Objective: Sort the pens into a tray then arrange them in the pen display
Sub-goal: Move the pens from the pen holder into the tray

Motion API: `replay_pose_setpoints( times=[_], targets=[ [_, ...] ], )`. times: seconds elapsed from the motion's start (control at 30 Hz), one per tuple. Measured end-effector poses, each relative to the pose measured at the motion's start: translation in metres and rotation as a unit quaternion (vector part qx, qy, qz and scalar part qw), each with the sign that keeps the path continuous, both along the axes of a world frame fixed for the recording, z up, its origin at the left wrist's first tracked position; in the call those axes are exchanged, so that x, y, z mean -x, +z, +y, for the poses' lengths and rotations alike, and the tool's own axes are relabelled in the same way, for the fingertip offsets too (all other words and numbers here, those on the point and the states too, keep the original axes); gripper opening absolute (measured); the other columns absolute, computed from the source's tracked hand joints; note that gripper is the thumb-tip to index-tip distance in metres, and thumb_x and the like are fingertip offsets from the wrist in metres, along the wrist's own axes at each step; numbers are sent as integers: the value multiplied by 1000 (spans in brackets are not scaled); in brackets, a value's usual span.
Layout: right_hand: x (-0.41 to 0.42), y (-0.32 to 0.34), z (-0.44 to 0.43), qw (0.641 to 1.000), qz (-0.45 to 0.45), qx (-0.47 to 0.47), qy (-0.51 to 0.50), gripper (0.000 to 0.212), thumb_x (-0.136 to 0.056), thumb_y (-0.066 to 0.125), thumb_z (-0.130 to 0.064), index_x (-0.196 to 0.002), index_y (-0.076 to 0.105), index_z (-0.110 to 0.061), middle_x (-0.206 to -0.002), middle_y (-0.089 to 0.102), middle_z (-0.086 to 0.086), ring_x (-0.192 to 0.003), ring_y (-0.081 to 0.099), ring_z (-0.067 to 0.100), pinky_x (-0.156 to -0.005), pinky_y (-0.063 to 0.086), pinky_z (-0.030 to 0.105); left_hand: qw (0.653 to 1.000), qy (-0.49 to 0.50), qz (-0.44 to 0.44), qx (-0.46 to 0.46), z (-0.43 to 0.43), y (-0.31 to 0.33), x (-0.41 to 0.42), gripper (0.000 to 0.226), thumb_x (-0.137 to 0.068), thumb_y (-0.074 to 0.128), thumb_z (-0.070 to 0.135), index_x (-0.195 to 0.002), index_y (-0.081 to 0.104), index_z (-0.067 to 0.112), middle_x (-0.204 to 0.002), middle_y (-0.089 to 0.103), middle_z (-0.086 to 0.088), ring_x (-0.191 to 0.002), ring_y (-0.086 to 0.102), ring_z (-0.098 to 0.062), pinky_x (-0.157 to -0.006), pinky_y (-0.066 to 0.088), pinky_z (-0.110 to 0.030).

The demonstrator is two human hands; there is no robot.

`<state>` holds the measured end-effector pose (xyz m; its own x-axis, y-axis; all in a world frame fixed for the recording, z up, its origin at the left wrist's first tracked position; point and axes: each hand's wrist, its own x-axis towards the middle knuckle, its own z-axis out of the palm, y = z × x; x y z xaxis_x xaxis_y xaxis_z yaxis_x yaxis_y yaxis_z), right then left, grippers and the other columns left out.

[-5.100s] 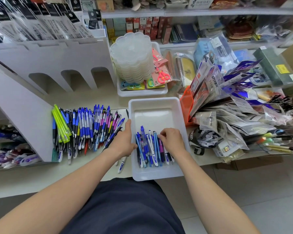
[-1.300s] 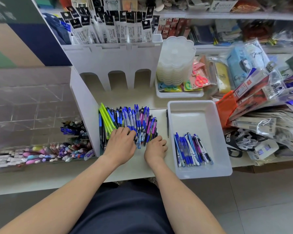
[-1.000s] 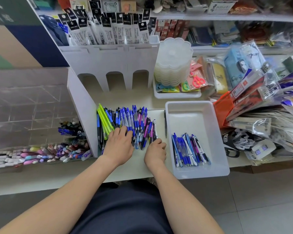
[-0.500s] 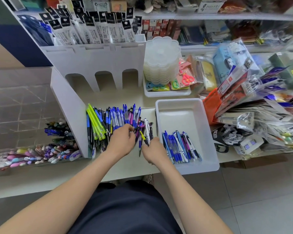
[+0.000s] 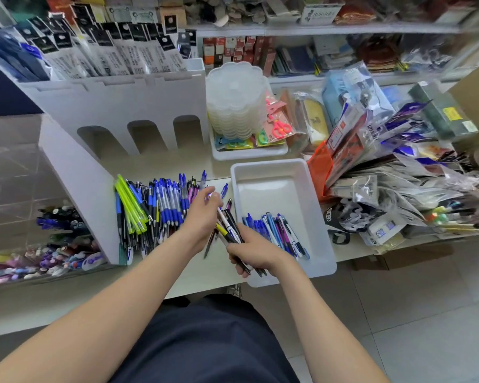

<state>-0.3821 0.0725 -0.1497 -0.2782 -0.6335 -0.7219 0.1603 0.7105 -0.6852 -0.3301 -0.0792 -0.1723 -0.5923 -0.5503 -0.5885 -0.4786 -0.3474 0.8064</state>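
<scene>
Setting: a shop desk (image 5: 194, 275) is backed by stocked shelves (image 5: 343, 30).
Loose pens (image 5: 161, 205): piled near the desk's front edge.
Tray (image 5: 274, 172): set just right of the pile; sorted pens (image 5: 277, 233) are laid in its near half.
Hands: a bundle of pens (image 5: 227, 230) is gripped by the right hand (image 5: 253, 251) at the tray's near-left corner and pinched higher up by the left hand (image 5: 201, 219).

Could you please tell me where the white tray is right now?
In the head view the white tray sits right of centre, between the loose pen pile on its left and the packets on its right.
</scene>
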Motion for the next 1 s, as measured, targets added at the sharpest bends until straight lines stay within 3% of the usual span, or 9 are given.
replay_pose_setpoints(
  times=[0.1, 0.2, 0.33, 0.43, 0.53, 0.67, 0.87, 0.93, 1.0],
  targets=[
    [16, -6, 11, 998, 55, 3, -22, 23, -89, 57, -11, -110, 50, -13, -80, 59, 12, -59, 58, 25, -55, 49, 36, 998, -29, 23, 53, 25, 7, 16, 37, -109, 53, 13, -143, 47, 28, -115, 66, -8, -100, 72, -20, -94, 60, -44],
    [32, -21, 24, 982, 185, 10, -48, 19, -86, 67, -24, -104, 61, -21, -83, 68, 2, -69, 63, 18, -66, 53, 38, 990, -107, 39, 79, 48, 9, 29, 46, -110, 48, 13, -149, 35, 33, -121, 67, 0, -108, 68, -16, -88, 54, -30],
    [52, -38, 46, 947, 312, -29, -73, 10, -82, 69, -32, -89, 64, -27, -83, 70, -4, -82, 67, 22, -68, 56, 39, 971, -216, 14, 96, 62, 12, 48, 38, -112, 45, 28, -150, 41, 29, -131, 64, -6, -123, 62, -26, -105, 48, -42],
    [67, -51, 62, 934, 339, -48, -96, 9, -85, 67, -30, -82, 59, -27, -76, 66, -3, -76, 63, 24, -58, 46, 36, 940, -309, -12, 144, 67, 9, 56, 48, -113, 40, 25, -160, 41, 20, -160, 45, -2, -148, 42, -19, -119, 32, -33],
    [78, -64, 72, 921, 351, -43, -166, 8, -97, 64, -22, -95, 59, -17, -79, 61, -3, -70, 54, 17, -57, 35, 36, 894, -364, -39, 259, 75, -6, 52, 59, -107, 43, 11, -165, 31, 12, -173, 27, -8, -159, 24, -23, -128, 20, -36],
    [87, -78, 78, 898, 389, -50, -198, 14, -99, 64, -18, -106, 56, -9, -89, 61, 3, -78, 52, 22, -65, 37, 36, 796, -422, -112, 420, 81, -37, 41, 56, -99, 55, 8, -154, 48, 6, -166, 32, -19, -156, 26, -37, -128, 25, -48],
    [81, -97, 93, 866, 455, -198, -56, 26, -98, 65, -21, -117, 55, -5, -113, 68, 14, -105, 62, 32, -81, 50, 41, 632, -540, -178, 526, 87, -55, 34, 66, -100, 56, 18, -161, 32, 9, -167, 27, -19, -158, 14, -43, -131, 12, -53],
    [80, -98, 95, 857, 462, -227, -17, 31, -101, 64, -23, -124, 53, -4, -119, 67, 14, -109, 63, 32, -83, 50, 38, 601, -554, -179, 547, 89, -57, 36, 71, -101, 56, 19, -165, 26, 11, -171, 21, -18, -160, 9, -45, -131, 9, -55],
    [81, -99, 98, 850, 463, -250, 16, 34, -103, 64, -23, -128, 53, -3, -121, 68, 15, -109, 67, 31, -79, 51, 36, 583, -566, -171, 557, 91, -59, 39, 70, -101, 57, 20, -164, 27, 12, -170, 23, -18, -157, 16, -44, -130, 14, -53]
  ],
)
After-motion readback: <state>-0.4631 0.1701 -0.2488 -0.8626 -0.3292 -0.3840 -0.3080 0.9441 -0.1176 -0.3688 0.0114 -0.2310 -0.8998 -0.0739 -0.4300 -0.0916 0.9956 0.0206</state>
